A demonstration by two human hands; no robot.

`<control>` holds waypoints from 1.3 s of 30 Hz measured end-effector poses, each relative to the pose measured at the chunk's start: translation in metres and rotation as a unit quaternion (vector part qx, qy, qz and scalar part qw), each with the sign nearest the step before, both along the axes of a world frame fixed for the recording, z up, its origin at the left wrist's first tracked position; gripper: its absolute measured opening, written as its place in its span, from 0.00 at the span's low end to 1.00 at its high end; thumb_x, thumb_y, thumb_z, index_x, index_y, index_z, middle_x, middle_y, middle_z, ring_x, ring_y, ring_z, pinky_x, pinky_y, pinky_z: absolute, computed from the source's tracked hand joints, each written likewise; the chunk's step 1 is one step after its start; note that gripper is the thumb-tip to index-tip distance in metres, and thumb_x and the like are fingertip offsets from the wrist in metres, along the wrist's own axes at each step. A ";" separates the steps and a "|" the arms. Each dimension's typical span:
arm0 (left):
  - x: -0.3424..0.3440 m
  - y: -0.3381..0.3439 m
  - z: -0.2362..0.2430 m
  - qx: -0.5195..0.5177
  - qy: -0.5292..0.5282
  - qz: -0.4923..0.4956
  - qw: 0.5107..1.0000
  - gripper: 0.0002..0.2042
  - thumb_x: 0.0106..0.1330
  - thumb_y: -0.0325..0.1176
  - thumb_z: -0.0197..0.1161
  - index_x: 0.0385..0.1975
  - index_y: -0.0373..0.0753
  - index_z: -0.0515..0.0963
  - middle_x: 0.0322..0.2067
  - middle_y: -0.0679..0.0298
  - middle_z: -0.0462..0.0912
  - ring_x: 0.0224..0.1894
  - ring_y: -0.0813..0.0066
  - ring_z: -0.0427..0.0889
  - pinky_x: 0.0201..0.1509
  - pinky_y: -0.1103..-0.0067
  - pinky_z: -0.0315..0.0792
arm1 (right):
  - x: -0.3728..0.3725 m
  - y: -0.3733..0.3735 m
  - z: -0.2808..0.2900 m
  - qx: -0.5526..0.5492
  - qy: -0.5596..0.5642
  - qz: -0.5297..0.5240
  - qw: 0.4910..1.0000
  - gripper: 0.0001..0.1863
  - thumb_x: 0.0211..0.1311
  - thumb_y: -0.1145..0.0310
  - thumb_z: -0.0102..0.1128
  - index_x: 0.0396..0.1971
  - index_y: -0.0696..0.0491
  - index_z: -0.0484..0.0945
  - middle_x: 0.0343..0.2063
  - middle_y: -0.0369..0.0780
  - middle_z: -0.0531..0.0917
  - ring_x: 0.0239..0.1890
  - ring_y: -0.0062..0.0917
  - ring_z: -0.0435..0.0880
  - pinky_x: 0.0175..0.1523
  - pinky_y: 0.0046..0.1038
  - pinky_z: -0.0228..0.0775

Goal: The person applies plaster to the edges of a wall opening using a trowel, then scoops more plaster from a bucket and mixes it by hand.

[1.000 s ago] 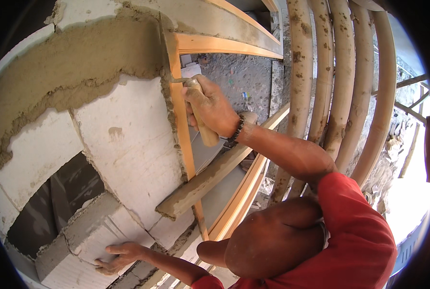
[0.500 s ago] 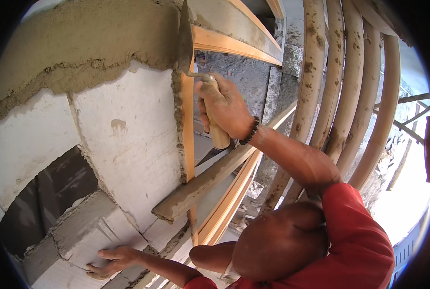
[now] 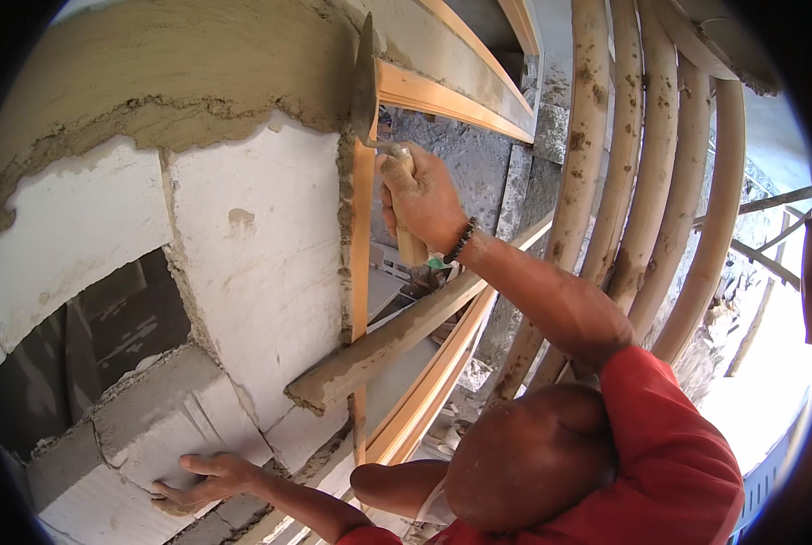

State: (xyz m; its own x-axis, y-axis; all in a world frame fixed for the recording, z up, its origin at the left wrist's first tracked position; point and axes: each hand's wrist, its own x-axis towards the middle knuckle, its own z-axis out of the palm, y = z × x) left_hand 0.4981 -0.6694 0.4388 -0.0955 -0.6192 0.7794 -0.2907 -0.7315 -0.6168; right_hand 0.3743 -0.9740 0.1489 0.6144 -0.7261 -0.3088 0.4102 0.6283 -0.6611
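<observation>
At the right edge of the wall [image 3: 260,227], right hand [image 3: 427,198] grasps trowel [image 3: 364,86] alongside mortar [image 3: 206,68]; left hand [image 3: 210,481] lies unclenched on block [image 3: 179,422], likely for support.

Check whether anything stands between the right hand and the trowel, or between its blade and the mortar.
Nothing visible: the right hand grips the trowel handle; its blade is at the right edge of the mortar.
</observation>
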 end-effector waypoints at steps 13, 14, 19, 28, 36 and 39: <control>-0.002 -0.004 -0.003 -0.022 -0.012 -0.028 0.999 0.30 0.72 0.58 0.53 0.63 0.38 0.69 0.66 0.44 0.64 0.70 0.45 0.55 0.69 0.47 0.50 | -0.010 -0.011 0.008 0.019 0.017 0.033 0.999 0.13 0.72 0.59 0.53 0.36 0.55 0.71 0.19 0.35 0.73 0.13 0.20 0.74 0.15 0.26 0.68; 0.000 -0.003 -0.001 -0.020 -0.014 -0.024 0.999 0.31 0.72 0.59 0.53 0.62 0.38 0.70 0.66 0.43 0.61 0.70 0.44 0.54 0.69 0.46 0.50 | -0.012 -0.013 0.009 0.035 0.021 0.042 0.998 0.13 0.72 0.59 0.53 0.36 0.54 0.71 0.19 0.35 0.73 0.13 0.20 0.75 0.15 0.27 0.69; -0.001 -0.001 0.002 -0.002 -0.017 0.004 1.000 0.29 0.74 0.54 0.51 0.65 0.37 0.66 0.68 0.43 0.59 0.73 0.46 0.51 0.72 0.48 0.45 | -0.033 -0.030 0.011 0.103 0.020 0.014 0.994 0.12 0.71 0.59 0.55 0.36 0.52 0.71 0.21 0.35 0.73 0.15 0.20 0.75 0.17 0.28 0.71; 0.001 -0.001 0.002 -0.001 -0.028 -0.014 1.000 0.29 0.73 0.56 0.52 0.63 0.39 0.68 0.67 0.43 0.62 0.72 0.45 0.53 0.71 0.48 0.48 | -0.041 -0.018 0.011 0.060 -0.018 0.044 0.997 0.13 0.71 0.58 0.54 0.36 0.53 0.69 0.22 0.35 0.74 0.15 0.20 0.75 0.17 0.28 0.71; 0.002 -0.001 0.002 -0.006 -0.015 -0.026 1.000 0.30 0.72 0.57 0.53 0.63 0.39 0.69 0.67 0.42 0.61 0.71 0.45 0.54 0.70 0.47 0.48 | -0.026 -0.023 0.014 0.088 -0.021 0.052 0.995 0.12 0.72 0.58 0.53 0.36 0.52 0.69 0.21 0.35 0.73 0.15 0.20 0.74 0.17 0.27 0.71; -0.001 -0.005 0.000 -0.023 -0.010 -0.023 0.999 0.31 0.72 0.59 0.52 0.63 0.38 0.69 0.67 0.42 0.61 0.71 0.45 0.53 0.70 0.47 0.48 | -0.023 -0.023 0.017 0.099 -0.025 0.045 0.994 0.13 0.72 0.60 0.53 0.32 0.53 0.69 0.20 0.36 0.73 0.14 0.20 0.74 0.16 0.28 0.69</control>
State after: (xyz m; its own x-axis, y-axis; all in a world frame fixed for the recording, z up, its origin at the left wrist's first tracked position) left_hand 0.4966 -0.6741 0.4387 -0.1385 -0.5774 0.8047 -0.3124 -0.7456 -0.5887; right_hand 0.3511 -0.9969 0.1663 0.6924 -0.5960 -0.4066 0.3761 0.7791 -0.5016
